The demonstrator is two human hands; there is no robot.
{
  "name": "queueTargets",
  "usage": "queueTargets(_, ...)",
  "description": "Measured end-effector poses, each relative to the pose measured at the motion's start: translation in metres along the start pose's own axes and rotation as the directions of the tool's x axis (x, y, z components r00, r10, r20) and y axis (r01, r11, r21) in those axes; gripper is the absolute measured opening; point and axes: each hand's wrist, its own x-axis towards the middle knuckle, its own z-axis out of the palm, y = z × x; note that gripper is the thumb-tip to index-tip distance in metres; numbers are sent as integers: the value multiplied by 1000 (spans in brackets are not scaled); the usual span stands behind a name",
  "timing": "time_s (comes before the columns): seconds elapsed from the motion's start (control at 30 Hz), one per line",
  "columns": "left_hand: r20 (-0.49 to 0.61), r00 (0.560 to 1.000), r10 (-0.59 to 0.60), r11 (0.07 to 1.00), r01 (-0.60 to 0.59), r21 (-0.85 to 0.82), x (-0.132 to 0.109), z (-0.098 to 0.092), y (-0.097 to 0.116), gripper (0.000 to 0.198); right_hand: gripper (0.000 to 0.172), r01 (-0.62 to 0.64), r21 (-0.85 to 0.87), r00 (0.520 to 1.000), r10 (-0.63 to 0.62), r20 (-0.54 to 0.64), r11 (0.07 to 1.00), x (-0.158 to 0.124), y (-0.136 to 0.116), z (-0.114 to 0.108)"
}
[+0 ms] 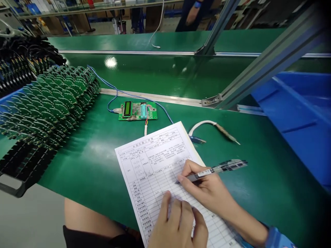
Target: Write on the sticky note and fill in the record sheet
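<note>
A printed form sheet (155, 158) with a table of rows lies on the green bench mat in front of me. My right hand (204, 186) grips a pen (219, 168) with its tip touching the sheet near the middle. My left hand (178, 224) rests flat on the lower part of the sheet, fingers together, pinning it down. Beyond the sheet sits a small green circuit board (138, 111) with an LCD display and a socket, wired with a blue cable (113, 91).
A black rack (43, 106) packed with several green circuit boards fills the left side. A white cable (207, 125) with a probe end lies right of the sheet. A blue bin (300, 113) stands at the right behind a slanted aluminium frame (269, 58). Another person stands at the far back.
</note>
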Motion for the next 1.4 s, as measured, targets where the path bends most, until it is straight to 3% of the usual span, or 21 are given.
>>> queueTargets(0.17,7,1000,26,999,-25,-21,-5,2,-1,31,27,67,-27,998,-67,12,997,0,-1,2)
queueTargets(0.53,-15,1000,21,998,-22,-55,-6,3,-3,35,32,43,45,991,-49,123,998,0,1,2)
queueTargets(1.07,-29,999,23,997,-25,-73,-2,3,-6,54,30,44,28,991,-47,125,999,2,-3,2)
queueTargets(1.4,20,1000,17,997,-16,-77,-7,3,-5,44,31,17,-6,994,-16,109,1000,3,-1,3)
